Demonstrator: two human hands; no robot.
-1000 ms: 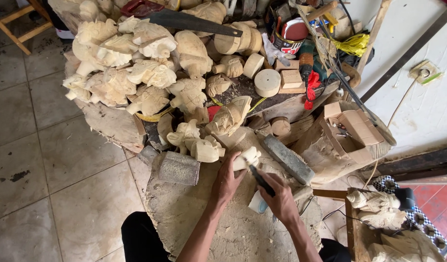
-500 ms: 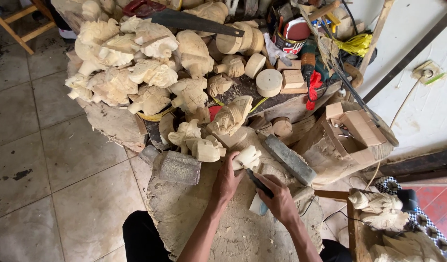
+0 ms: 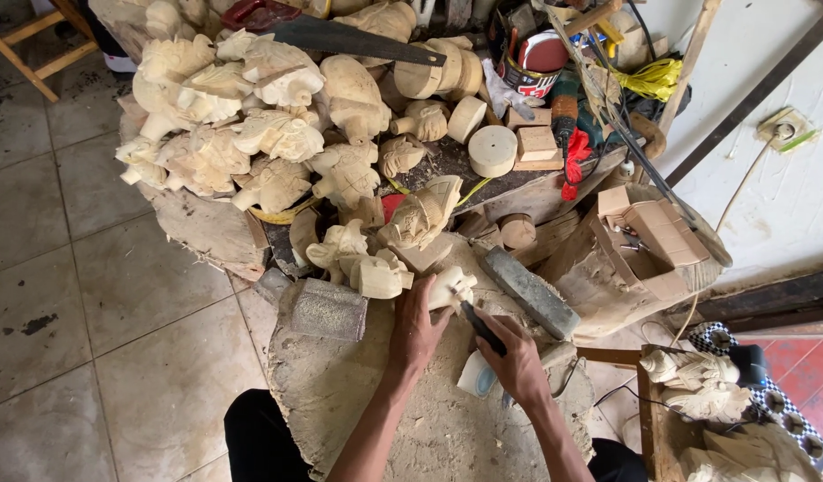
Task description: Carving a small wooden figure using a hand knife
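Note:
My left hand point(image 3: 417, 326) grips a small pale wooden carving point(image 3: 451, 287) and presses it against the rough wooden block point(image 3: 358, 393) in front of me. My right hand point(image 3: 517, 355) holds a dark-handled carving tool point(image 3: 479, 325) with its tip set against the carving. A white cup-like object point(image 3: 476, 375) lies just under my right hand.
A heap of pale unfinished carvings point(image 3: 250, 134) fills the area behind the block, with a handsaw point(image 3: 358, 40) lying across it. A grey sharpening stone point(image 3: 529, 291), a metal-headed mallet point(image 3: 326, 310), wooden discs point(image 3: 492, 150), a cardboard box point(image 3: 648, 241) and a tin point(image 3: 538, 62) surround the block. Tiled floor lies left.
Both hands stay on the carving and the tool; the tool shifts slightly against the carving. The view has moved a little.

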